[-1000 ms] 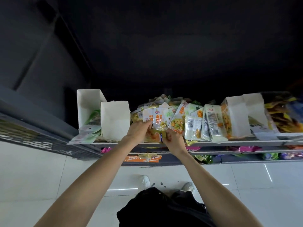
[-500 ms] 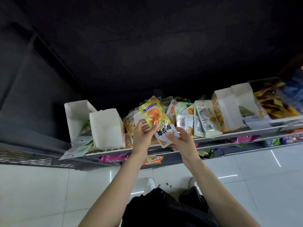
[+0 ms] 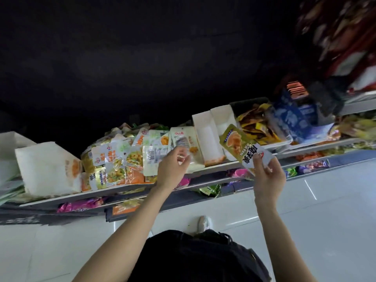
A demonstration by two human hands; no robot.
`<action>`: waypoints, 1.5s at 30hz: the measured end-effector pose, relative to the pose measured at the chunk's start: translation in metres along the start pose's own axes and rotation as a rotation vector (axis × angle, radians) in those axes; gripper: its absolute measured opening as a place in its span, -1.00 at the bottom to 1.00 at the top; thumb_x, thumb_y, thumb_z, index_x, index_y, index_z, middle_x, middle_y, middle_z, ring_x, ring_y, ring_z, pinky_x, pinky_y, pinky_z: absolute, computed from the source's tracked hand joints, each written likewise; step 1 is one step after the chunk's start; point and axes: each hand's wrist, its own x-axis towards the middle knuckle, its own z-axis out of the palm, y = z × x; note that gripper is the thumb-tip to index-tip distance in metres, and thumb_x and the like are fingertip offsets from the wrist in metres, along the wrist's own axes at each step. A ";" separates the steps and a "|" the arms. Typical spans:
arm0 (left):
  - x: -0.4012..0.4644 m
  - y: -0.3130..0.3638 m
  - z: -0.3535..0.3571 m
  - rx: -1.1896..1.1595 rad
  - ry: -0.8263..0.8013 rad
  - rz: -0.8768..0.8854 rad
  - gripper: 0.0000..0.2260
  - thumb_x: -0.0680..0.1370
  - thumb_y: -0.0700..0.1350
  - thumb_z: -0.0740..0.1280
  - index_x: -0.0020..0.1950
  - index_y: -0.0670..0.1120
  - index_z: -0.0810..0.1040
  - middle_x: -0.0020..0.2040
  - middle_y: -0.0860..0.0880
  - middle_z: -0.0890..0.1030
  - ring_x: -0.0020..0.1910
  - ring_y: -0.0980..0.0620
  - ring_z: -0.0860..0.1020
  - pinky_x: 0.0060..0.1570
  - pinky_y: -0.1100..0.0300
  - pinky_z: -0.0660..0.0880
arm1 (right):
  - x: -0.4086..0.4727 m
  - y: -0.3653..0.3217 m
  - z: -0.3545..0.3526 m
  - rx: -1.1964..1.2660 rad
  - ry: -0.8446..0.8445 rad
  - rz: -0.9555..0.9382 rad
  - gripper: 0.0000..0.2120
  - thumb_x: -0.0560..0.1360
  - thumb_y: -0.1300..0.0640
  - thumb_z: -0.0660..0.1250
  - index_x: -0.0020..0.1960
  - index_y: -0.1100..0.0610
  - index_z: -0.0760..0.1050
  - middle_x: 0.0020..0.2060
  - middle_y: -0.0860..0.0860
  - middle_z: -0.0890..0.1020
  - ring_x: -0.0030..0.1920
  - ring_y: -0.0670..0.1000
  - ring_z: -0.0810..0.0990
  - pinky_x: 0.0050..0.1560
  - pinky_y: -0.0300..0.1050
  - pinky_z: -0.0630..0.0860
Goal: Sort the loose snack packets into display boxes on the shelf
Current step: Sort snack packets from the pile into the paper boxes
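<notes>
My right hand (image 3: 266, 176) pinches the lower end of a yellow-green snack packet (image 3: 238, 143) and holds it up in front of two white display boxes (image 3: 205, 129) on the shelf. My left hand (image 3: 173, 167) reaches into the heap of loose snack packets (image 3: 122, 157) in the middle of the shelf, its fingertips curled at the right side of the heap beside a white and orange packet (image 3: 187, 143). Whether it grips a packet is blurred. Two more white display boxes (image 3: 46, 167) stand at the left end.
The white shelf edge (image 3: 223, 164) runs tilted across the view. A tray of yellow-brown packets (image 3: 256, 127) and blue packs (image 3: 293, 119) sit to the right. Lower shelves hold pink and green packets (image 3: 81, 204). White tiled floor (image 3: 325, 210) lies below.
My right hand has carried the yellow-green packet from the heap's front rightward to the white boxes. My left hand let go of it and moved back to the heap. The view swung right.
</notes>
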 end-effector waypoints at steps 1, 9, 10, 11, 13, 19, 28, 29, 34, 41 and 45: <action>0.008 0.005 0.013 0.022 -0.003 -0.006 -0.72 0.57 0.02 0.29 0.24 -0.04 0.47 0.07 0.07 0.60 -0.10 0.17 0.55 -0.08 0.25 0.49 | 0.015 0.001 -0.007 -0.107 0.005 -0.135 -0.76 0.54 0.12 0.34 -0.30 0.01 0.46 -0.39 -0.06 0.49 -0.40 -0.16 0.43 -0.42 -0.33 0.36; 0.038 0.031 0.075 0.173 0.015 -0.119 -0.48 0.56 -0.07 0.32 0.47 -0.11 0.24 0.22 -0.05 0.53 0.02 0.04 0.57 -0.11 0.43 0.33 | 0.093 0.032 0.015 -0.780 -0.332 -0.981 -0.74 0.40 0.35 0.41 -0.01 0.07 0.66 -0.17 -0.02 0.65 -0.30 -0.03 0.60 -0.51 -0.27 0.44; 0.039 0.032 0.078 0.166 0.025 -0.137 -0.49 0.55 -0.11 0.33 0.46 -0.09 0.26 0.20 -0.03 0.53 -0.01 0.06 0.56 -0.14 0.47 0.35 | 0.098 0.036 0.020 -0.840 -0.386 -1.006 -0.69 0.33 0.39 0.43 -0.03 0.06 0.66 -0.18 -0.01 0.65 -0.31 0.00 0.60 -0.49 -0.25 0.45; 0.041 0.033 0.082 0.144 0.040 -0.151 -0.50 0.54 -0.16 0.35 0.45 -0.07 0.28 0.17 -0.03 0.54 -0.07 0.09 0.56 -0.20 0.47 0.39 | 0.102 0.039 0.025 -0.893 -0.435 -1.013 -0.64 0.27 0.42 0.44 -0.06 0.05 0.67 -0.20 0.00 0.65 -0.31 0.01 0.60 -0.44 -0.23 0.47; 0.043 0.030 0.085 0.108 0.069 -0.158 -0.51 0.52 -0.23 0.36 0.42 -0.07 0.31 0.10 -0.02 0.56 -0.13 0.11 0.55 -0.25 0.40 0.47 | 0.108 0.045 0.032 -1.009 -0.536 -1.012 -0.60 0.18 0.42 0.45 -0.09 0.04 0.68 -0.23 0.02 0.65 -0.25 0.05 0.62 -0.25 -0.14 0.50; 0.049 0.012 0.081 0.149 0.041 -0.067 -0.51 0.48 -0.20 0.42 0.37 -0.08 0.36 0.10 -0.01 0.60 -0.12 0.11 0.60 -0.14 0.34 0.52 | 0.106 0.057 0.036 -1.328 -0.731 -0.864 -0.80 0.40 0.17 0.35 0.00 0.09 0.65 0.04 0.03 0.65 0.20 0.10 0.46 0.14 0.06 0.33; 0.038 -0.027 0.036 0.493 0.143 -0.208 -0.57 0.56 0.04 0.28 0.35 -0.13 0.34 0.20 -0.10 0.50 0.16 -0.07 0.51 0.06 0.08 0.54 | 0.047 0.030 0.086 -0.603 -0.864 -0.607 -0.69 0.47 0.40 0.25 0.17 0.23 0.57 0.00 0.14 0.66 -0.11 0.10 0.64 -0.10 -0.12 0.62; 0.041 -0.028 0.037 0.506 0.116 -0.225 -0.57 0.57 0.04 0.27 0.35 -0.15 0.33 0.20 -0.13 0.50 0.15 -0.09 0.52 0.05 0.06 0.55 | 0.039 0.032 0.095 -0.621 -0.963 -0.550 -0.65 0.50 0.40 0.21 0.26 0.23 0.50 0.10 0.16 0.62 -0.06 0.10 0.65 -0.01 -0.09 0.61; 0.050 -0.028 0.033 0.285 0.083 -0.280 -0.61 0.53 -0.07 0.36 0.30 -0.18 0.42 0.14 -0.12 0.58 0.04 -0.08 0.59 -0.04 0.12 0.54 | 0.007 0.057 0.132 -0.834 -1.205 -0.152 -0.36 0.47 0.42 0.16 0.50 0.20 0.07 0.41 0.17 0.26 0.40 0.22 0.26 0.35 0.02 0.32; 0.052 -0.028 0.033 0.127 0.092 -0.229 -0.77 0.49 -0.11 0.42 0.11 -0.13 0.54 -0.02 -0.03 0.63 -0.10 0.04 0.59 -0.21 0.30 0.48 | 0.001 0.061 0.133 -0.723 -1.004 -0.105 -0.58 0.55 0.33 0.15 0.40 0.22 0.26 0.27 0.17 0.47 0.26 0.20 0.45 0.26 0.01 0.41; 0.033 -0.012 0.022 -0.100 0.135 -0.085 -0.85 0.49 -0.20 0.41 0.04 -0.13 0.55 -0.15 0.03 0.61 -0.21 0.11 0.58 -0.27 0.37 0.51 | 0.011 0.034 0.117 -0.533 -1.009 0.006 -0.56 0.61 0.13 0.17 0.46 0.13 0.19 0.19 0.06 0.56 0.10 0.08 0.58 0.04 -0.07 0.55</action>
